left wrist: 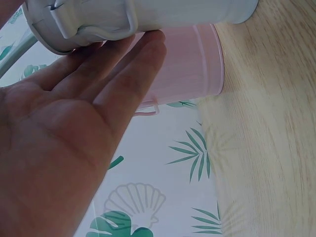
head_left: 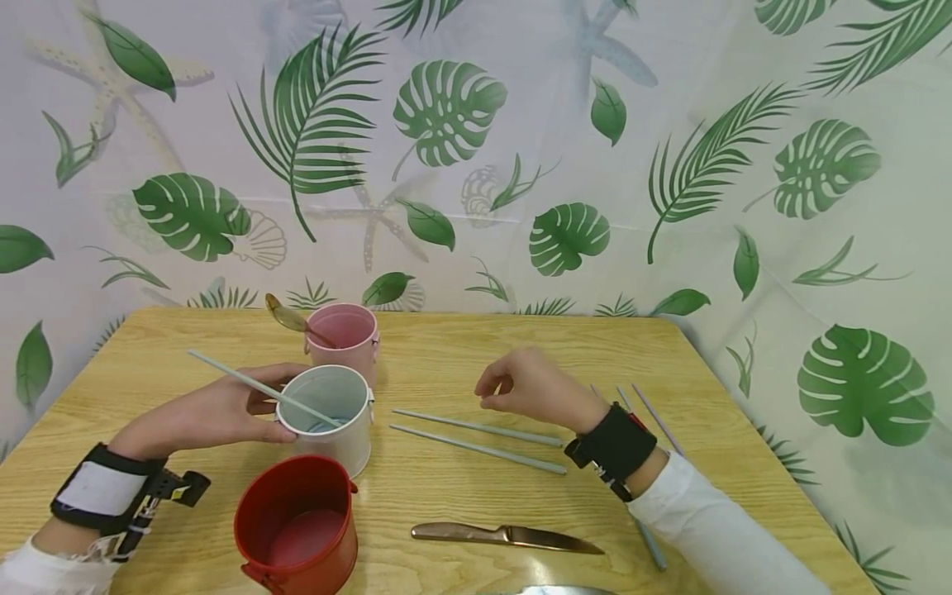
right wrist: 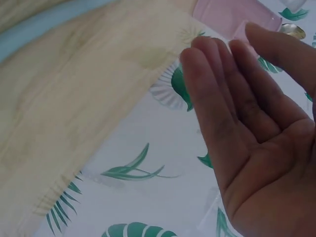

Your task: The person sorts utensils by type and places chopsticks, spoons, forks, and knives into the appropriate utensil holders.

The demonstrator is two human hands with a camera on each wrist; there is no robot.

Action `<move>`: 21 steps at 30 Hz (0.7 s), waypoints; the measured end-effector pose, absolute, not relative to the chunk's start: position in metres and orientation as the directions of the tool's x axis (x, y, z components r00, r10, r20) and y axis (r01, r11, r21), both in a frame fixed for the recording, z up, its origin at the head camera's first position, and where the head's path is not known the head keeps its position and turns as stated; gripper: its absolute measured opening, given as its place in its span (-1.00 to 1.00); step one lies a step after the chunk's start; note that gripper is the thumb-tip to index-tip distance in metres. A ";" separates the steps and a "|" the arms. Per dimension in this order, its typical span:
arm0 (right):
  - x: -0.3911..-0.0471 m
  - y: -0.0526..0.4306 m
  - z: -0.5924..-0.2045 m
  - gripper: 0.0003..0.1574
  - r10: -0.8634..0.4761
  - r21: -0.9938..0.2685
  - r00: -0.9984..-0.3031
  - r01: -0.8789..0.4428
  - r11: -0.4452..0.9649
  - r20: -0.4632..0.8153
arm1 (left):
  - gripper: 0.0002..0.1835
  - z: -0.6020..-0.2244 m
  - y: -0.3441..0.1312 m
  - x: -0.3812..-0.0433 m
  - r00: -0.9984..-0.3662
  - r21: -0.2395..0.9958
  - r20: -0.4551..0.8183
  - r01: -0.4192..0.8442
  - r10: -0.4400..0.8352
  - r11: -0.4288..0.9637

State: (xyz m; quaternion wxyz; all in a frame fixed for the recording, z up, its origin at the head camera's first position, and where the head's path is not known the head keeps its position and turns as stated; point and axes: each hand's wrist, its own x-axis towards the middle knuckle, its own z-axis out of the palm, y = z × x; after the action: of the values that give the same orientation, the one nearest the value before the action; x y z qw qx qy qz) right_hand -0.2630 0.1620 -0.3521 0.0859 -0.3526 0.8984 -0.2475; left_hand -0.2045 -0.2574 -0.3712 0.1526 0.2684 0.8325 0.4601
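My left hand [head_left: 211, 409] holds the white bucket [head_left: 349, 442] by its side near the rim, thumb in front and fingers behind. In the left wrist view its fingers [left wrist: 123, 74] lie against the bucket's wall beside the handle. A pale blue-green chopstick [head_left: 253, 383] leans in this bucket and sticks out to the left over the hand. My right hand [head_left: 539, 388] hovers over the table with fingers loosely bent and nothing in it. Below and left of it, two similar chopsticks [head_left: 483, 427] lie side by side.
Behind the white bucket stands a pink bucket [head_left: 360, 351] with a golden spoon [head_left: 286, 314] in it. A red bucket [head_left: 335, 545] is in front. A knife [head_left: 506, 535] lies near the front edge, and more thin sticks [head_left: 658, 420] lie under the right forearm.
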 end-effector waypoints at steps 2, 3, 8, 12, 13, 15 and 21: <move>-0.264 0.161 -0.358 -0.88 -0.678 -0.501 -0.735 -0.586 0.637 -0.004 | -0.21 -0.371 -0.258 -0.204 -0.810 0.850 -0.010 0.302 0.587 0.431; -0.265 0.161 -0.361 -0.88 -0.682 -0.501 -0.732 -0.585 0.638 -0.014 | -0.21 -0.371 -0.258 -0.204 -0.810 0.851 -0.011 0.301 0.587 0.431; -0.266 0.160 -0.371 -0.89 -0.693 -0.511 -0.720 -0.582 0.632 -0.037 | -0.22 -0.371 -0.258 -0.205 -0.805 0.854 0.000 0.309 0.593 0.419; -0.269 0.158 -0.378 -0.91 -0.687 -0.511 -0.726 -0.575 0.639 -0.043 | -0.23 -0.371 -0.258 -0.205 -0.802 0.854 0.012 0.319 0.597 0.411; -0.270 0.157 -0.380 -0.92 -0.685 -0.506 -0.727 -0.574 0.643 -0.046 | -0.23 -0.371 -0.258 -0.205 -0.802 0.854 0.014 0.320 0.597 0.410; -0.271 0.157 -0.383 -0.92 -0.679 -0.502 -0.732 -0.567 0.653 -0.058 | -0.24 -0.370 -0.258 -0.205 -0.801 0.855 0.015 0.321 0.599 0.408; -0.273 0.157 -0.388 -0.93 -0.684 -0.490 -0.724 -0.568 0.662 -0.085 | -0.24 -0.369 -0.258 -0.205 -0.800 0.853 0.011 0.320 0.600 0.411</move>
State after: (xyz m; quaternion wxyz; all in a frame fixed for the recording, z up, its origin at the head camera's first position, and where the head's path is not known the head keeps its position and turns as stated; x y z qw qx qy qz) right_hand -0.2735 0.1566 -0.3877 0.1322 -0.3471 0.9018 -0.2209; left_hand -0.2048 -0.2575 -0.3693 0.1505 0.2784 0.8265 0.4656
